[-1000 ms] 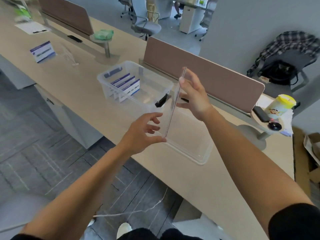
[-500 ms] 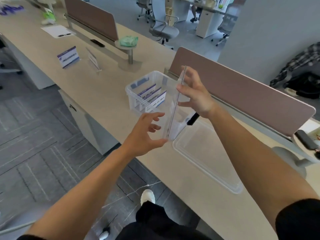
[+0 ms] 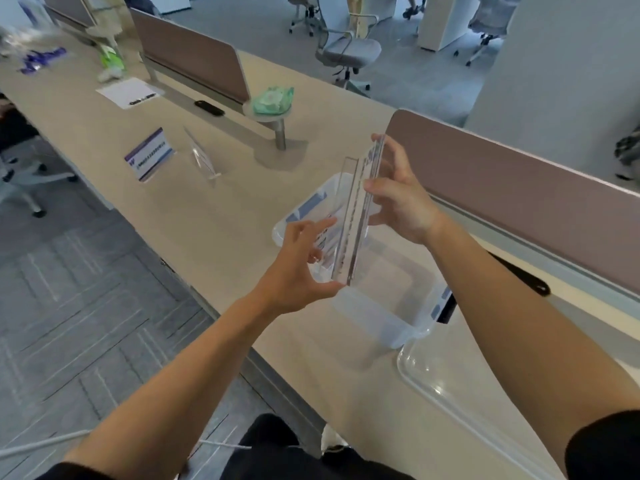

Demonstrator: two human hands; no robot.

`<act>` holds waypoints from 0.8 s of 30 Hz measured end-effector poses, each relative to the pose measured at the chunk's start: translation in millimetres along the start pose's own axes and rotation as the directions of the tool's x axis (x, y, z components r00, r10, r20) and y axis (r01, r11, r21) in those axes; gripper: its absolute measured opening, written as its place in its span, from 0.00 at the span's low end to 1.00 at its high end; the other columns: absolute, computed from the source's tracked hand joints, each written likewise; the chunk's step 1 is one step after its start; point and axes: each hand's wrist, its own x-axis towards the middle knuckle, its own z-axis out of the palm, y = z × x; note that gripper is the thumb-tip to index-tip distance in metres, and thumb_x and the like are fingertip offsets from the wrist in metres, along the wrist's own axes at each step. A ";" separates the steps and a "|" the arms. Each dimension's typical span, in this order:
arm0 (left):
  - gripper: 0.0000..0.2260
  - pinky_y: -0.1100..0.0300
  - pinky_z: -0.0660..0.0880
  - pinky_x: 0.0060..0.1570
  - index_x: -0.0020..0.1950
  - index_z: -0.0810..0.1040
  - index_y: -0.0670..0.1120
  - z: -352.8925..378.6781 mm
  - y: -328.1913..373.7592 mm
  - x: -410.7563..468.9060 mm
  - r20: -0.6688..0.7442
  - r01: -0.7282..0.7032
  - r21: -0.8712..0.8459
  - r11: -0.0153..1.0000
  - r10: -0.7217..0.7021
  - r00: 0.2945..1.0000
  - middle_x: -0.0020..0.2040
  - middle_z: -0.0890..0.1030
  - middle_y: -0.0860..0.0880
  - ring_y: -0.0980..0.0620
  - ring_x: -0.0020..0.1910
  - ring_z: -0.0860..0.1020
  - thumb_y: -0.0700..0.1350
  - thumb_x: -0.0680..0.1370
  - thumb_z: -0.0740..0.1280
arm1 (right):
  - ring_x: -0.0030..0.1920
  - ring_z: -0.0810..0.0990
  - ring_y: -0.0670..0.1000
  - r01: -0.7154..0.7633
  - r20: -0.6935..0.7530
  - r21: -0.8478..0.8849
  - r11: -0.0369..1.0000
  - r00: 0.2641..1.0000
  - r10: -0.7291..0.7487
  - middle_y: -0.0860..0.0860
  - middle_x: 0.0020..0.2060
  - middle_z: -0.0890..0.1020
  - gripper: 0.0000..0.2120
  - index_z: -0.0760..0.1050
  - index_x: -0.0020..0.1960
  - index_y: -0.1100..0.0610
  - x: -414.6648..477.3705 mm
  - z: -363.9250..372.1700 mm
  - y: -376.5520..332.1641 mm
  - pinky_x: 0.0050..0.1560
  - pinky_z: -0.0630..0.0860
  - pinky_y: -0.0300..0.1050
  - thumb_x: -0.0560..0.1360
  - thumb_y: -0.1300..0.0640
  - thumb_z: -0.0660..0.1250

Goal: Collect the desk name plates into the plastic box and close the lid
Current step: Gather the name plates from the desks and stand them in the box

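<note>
Both your hands grasp one clear acrylic name plate edge-on above the open plastic box: your left hand at its near end, your right hand along its far side. Two more name plates stand far left on the desk; the lid lies near right.
</note>
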 end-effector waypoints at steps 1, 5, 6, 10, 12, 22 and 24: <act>0.42 0.67 0.74 0.55 0.73 0.62 0.60 -1.6 -7.3 8.3 0.028 -0.008 0.012 1.000 0.007 1.000 0.62 0.62 0.54 0.49 0.51 0.76 0.46 0.66 0.81 | 0.59 0.79 0.56 -0.014 0.000 0.007 1.000 1.000 0.014 0.48 0.65 0.74 0.31 0.65 0.65 0.33 6.8 -3.6 4.2 0.53 0.76 0.74 0.71 0.59 0.69; 0.41 0.66 0.74 0.56 0.73 0.62 0.61 -4.7 -39.8 38.0 0.120 -0.021 -0.001 1.000 0.021 0.993 0.62 0.62 0.56 0.50 0.51 0.76 0.45 0.66 0.79 | 0.64 0.74 0.59 -0.047 -0.126 0.000 0.999 0.991 0.047 0.53 0.71 0.69 0.35 0.64 0.69 0.35 30.7 -8.1 19.7 0.49 0.79 0.64 0.67 0.55 0.73; 0.41 0.66 0.74 0.56 0.73 0.61 0.62 -6.9 -47.6 47.0 0.149 -0.029 -0.010 1.000 0.030 0.988 0.63 0.62 0.54 0.50 0.52 0.76 0.45 0.67 0.79 | 0.66 0.73 0.60 -0.052 -0.177 -0.011 0.999 0.983 0.050 0.53 0.74 0.66 0.36 0.64 0.69 0.34 35.0 -7.6 22.4 0.52 0.78 0.66 0.66 0.53 0.74; 0.38 0.62 0.74 0.60 0.73 0.61 0.60 -22.9 -72.0 90.1 0.354 -0.059 -0.067 0.996 0.079 0.932 0.67 0.61 0.52 0.50 0.56 0.76 0.48 0.69 0.78 | 0.70 0.70 0.62 -0.058 -0.436 0.008 0.998 0.898 0.055 0.53 0.76 0.64 0.40 0.64 0.71 0.36 46.5 -6.5 25.8 0.56 0.74 0.74 0.64 0.51 0.76; 0.39 0.61 0.73 0.61 0.74 0.60 0.60 -27.9 -80.3 105.5 0.430 -0.102 -0.068 0.992 0.121 0.895 0.69 0.60 0.53 0.52 0.60 0.75 0.51 0.69 0.78 | 0.71 0.69 0.62 -0.040 -0.500 0.026 0.999 0.865 0.047 0.54 0.75 0.65 0.39 0.65 0.70 0.37 45.0 -5.9 22.7 0.55 0.75 0.74 0.63 0.51 0.77; 0.29 0.52 0.62 0.68 0.71 0.67 0.59 -35.6 -164.5 167.5 0.414 -0.148 0.261 0.954 0.028 0.910 0.72 0.62 0.48 0.46 0.72 0.59 0.60 0.72 0.72 | 0.71 0.69 0.61 -0.191 -0.665 0.007 0.982 0.732 0.147 0.54 0.74 0.64 0.36 0.69 0.67 0.39 31.4 -28.8 67.3 0.55 0.76 0.72 0.63 0.53 0.78; 0.31 0.49 0.59 0.70 0.74 0.63 0.58 -25.3 -177.1 174.7 0.423 -0.102 0.374 0.922 -0.071 0.903 0.75 0.57 0.44 0.42 0.73 0.54 0.61 0.74 0.69 | 0.71 0.69 0.61 -0.237 -0.676 0.045 0.970 0.708 0.204 0.53 0.74 0.65 0.39 0.68 0.68 0.39 35.0 -38.3 88.6 0.54 0.77 0.73 0.61 0.53 0.79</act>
